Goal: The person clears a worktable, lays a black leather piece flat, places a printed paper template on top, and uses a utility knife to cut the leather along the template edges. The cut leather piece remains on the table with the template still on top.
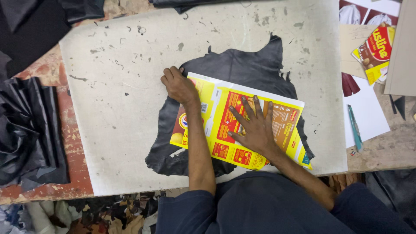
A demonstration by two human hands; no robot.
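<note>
we press our right hand [255, 125], fingers spread, flat on one flattened yellow carton [216, 130] lying across one black leather hide [242, 69] on the grey board [112, 104]. our left hand [178, 86], fingers curled, grips the carton's upper-left corner. what those fingertips pinch is hidden.
</note>
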